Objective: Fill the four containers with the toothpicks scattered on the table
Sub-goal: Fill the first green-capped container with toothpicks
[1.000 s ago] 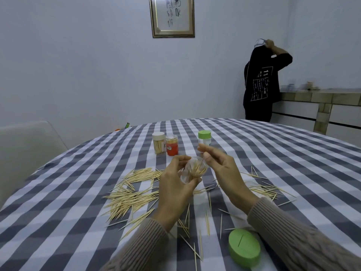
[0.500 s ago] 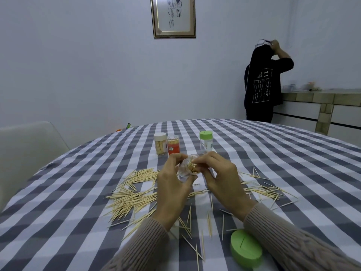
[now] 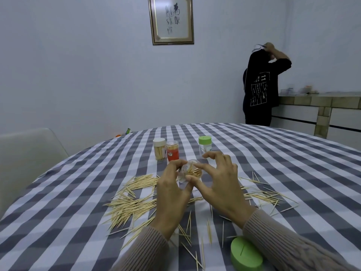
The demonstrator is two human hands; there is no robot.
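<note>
Left hand (image 3: 172,189) grips a clear container (image 3: 188,173) (tilted, toothpick-filled); right hand (image 3: 220,184) spread open.

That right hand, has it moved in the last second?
Yes. The right hand has dropped from above the clear container and now spreads its fingers around the rim, nearer the tablecloth.
</note>
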